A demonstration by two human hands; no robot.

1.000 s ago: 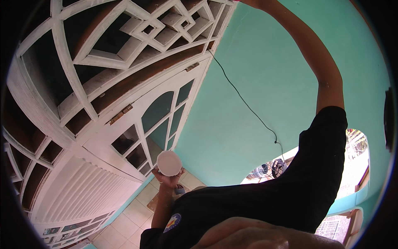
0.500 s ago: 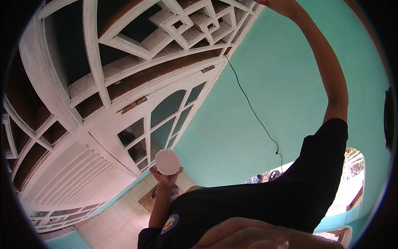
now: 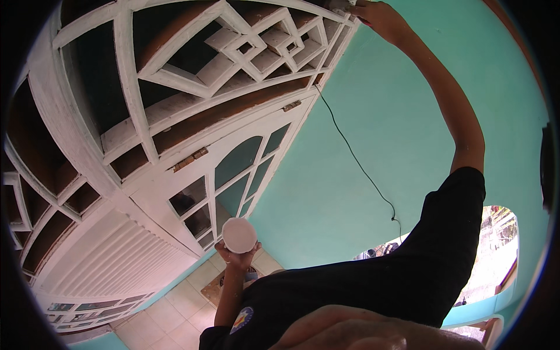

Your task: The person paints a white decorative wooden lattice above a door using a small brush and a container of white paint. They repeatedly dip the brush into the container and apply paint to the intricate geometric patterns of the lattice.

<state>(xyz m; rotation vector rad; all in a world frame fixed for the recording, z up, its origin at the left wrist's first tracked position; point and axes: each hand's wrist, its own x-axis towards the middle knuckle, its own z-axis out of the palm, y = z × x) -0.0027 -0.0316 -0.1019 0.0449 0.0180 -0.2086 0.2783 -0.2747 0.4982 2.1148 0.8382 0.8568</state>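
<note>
Near a turquoise wall [image 3: 315, 192], left grip [image 3: 235, 259] cups a pale container [image 3: 239, 235]; hold unclear for right grip [image 3: 382, 22].

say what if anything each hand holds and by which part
The left hand holds a pale round container by its near side. Something pale is at the right hand; its hold is unclear.

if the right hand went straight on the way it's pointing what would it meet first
Probably the white lattice: the right hand points toward its upper right corner, with a pale thing at the fingers. Depth is unclear, so it may already touch.
</note>
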